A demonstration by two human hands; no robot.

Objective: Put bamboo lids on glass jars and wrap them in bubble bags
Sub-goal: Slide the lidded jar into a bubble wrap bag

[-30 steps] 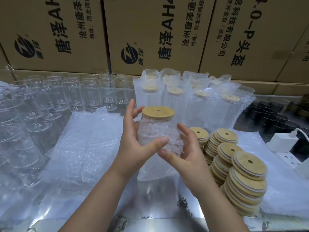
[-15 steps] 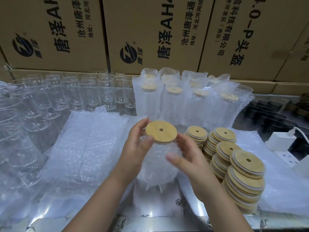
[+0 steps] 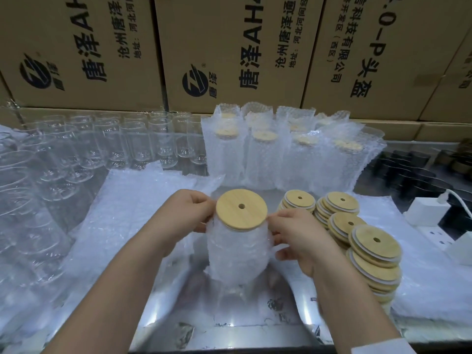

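Curled and pinching: the left grip [image 3: 189, 213] and the right grip [image 3: 298, 233], each nipping the mouth of the bubble bag [image 3: 219, 251] on its own side, just beneath the bamboo lid [image 3: 241, 209]. Inside the bag, the lidded glass jar [image 3: 236, 264], upright with its top tipped slightly toward the camera, base down at the shiny bench [image 3: 229, 318], contact hard to confirm. Compared with a second ago: jar lowered from mid-air, and the open, straight-fingered hold swapped for fingertip pinches at the rim. Likely meaning: jar fully seated in the bag, edges being tugged up around the lid, this wrap nearly finished. Just right of the right grip, leaning stacks of spare lids [image 3: 373, 254]. Behind, wrapped jars [image 3: 281, 154] standing in rows. To the left, bare glass jars [image 3: 115, 141] and flat bubble bags [image 3: 132, 200]. At the back, a wall of printed cardboard boxes [image 3: 229, 47].
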